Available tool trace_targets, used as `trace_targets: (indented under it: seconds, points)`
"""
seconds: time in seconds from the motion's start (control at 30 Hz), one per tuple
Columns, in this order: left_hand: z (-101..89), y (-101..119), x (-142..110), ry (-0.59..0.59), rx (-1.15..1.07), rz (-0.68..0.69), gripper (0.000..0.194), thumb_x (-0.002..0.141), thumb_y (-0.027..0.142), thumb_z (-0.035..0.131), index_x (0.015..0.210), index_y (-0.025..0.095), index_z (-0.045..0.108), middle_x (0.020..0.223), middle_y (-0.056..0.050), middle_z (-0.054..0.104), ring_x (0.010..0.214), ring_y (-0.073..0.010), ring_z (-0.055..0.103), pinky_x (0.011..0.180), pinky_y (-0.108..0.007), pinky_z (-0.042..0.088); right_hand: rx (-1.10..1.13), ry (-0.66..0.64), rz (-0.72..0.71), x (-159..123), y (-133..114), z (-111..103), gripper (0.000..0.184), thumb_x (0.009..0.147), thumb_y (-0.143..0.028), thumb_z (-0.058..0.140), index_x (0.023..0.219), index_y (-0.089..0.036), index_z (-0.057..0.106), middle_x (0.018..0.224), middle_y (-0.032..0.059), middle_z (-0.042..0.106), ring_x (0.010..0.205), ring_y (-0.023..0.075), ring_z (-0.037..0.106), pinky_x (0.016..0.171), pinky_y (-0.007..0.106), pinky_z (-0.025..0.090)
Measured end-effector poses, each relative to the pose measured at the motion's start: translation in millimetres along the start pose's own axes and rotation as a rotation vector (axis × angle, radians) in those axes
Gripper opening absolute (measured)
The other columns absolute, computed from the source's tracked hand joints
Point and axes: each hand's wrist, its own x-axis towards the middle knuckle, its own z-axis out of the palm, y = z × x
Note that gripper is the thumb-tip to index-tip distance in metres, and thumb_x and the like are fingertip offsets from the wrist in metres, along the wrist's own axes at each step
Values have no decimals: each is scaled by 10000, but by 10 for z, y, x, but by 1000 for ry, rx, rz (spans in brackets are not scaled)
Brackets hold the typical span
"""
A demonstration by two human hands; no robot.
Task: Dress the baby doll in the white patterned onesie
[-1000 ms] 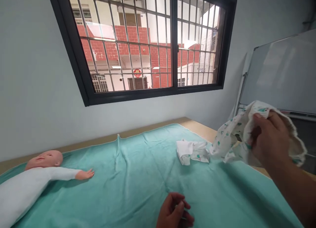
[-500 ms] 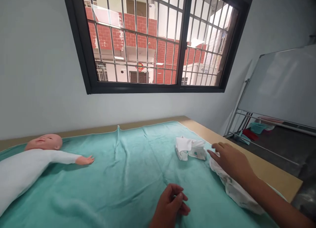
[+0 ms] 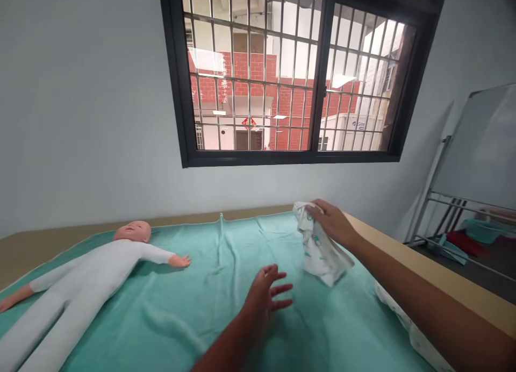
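My right hand [image 3: 328,219] grips a white cloth with small green prints [image 3: 320,254] by its upper edge, and it hangs partly unfolded above the green sheet [image 3: 185,297]. Left of that cloth, my left hand [image 3: 268,291] is held over the sheet with its fingers apart and nothing in them. A second white cloth [image 3: 423,340] lies at the right edge of the sheet, partly hidden behind my right forearm. On the left a baby doll [image 3: 92,270] in a white bodysuit lies on its back, arms stretched out.
The wooden tabletop [image 3: 403,264] shows along the right and back edges of the sheet. Behind it stands a wall with a barred window [image 3: 250,157]. To the right are a whiteboard on a metal stand [image 3: 479,146] and a blue basin [image 3: 484,231] below it.
My right hand has moved left from the second cloth and lifted the folded printed cloth, which now hangs looser. My left hand has risen and its fingers have spread. The view has turned left.
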Motion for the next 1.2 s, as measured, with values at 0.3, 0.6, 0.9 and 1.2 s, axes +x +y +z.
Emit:
trace_targets:
  seconds: [0.3,0.6,0.9,1.2]
  points:
    - [0,972,-493,-219,570,520,478,819,382,628,1264,241,526,1244,-89,612,1134,-281,571,925,-391,476,1094,-141,309,8,-965,395,438,815,-561,607,1032,-183,652,804,58,701,789,245,656,706,362,513]
    - [-140,1727,-1083,444,477,889,400,806,469,629,1121,222,616,1201,-96,641,1099,-253,603,916,-388,485,1638,-192,132,110,-1462,1046,466,891,-579,473,1206,-257,592,1112,55,691,1097,284,611,940,493,489]
    - [-299,1820,-1127,511,508,746,494,787,554,619,1084,163,662,871,-65,682,827,-211,622,678,-269,476,986,-740,-242,-136,-1617,1232,297,881,-438,577,1054,-236,709,1027,46,712,1008,227,642,929,417,491]
    - [-363,1826,-1143,267,443,675,399,795,477,647,1042,166,674,846,-71,682,726,-190,614,568,-237,454,825,-661,-271,57,-1282,1249,473,726,-305,737,1181,-316,607,1222,7,621,1118,214,567,932,377,468]
